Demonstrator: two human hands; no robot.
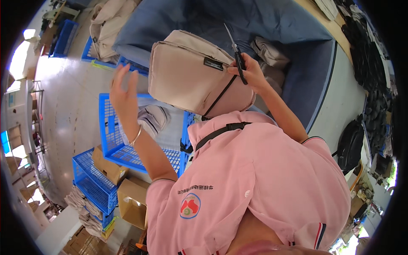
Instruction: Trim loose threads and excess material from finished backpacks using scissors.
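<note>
In front of me a beige backpack [182,76] leans against my body, with a small black label on its face and a dark strap across its lower right side. My right hand [251,75] is closed around the black handles of a pair of scissors [238,57], at the backpack's right edge; the blades point up and away from me. Off to the left, my left hand [123,93] is raised with its fingers apart and slightly blurred, holding nothing. It is apart from the backpack, above a blue plastic crate [111,151].
A large bin lined with blue-grey fabric [304,80] surrounds the far side, with more beige bags [268,52] inside. Whitish fabric pieces [154,119] lie in the blue crate. Stacked blue crates [91,187] and cardboard boxes [132,202] stand lower left. A black backpack [350,144] sits at right.
</note>
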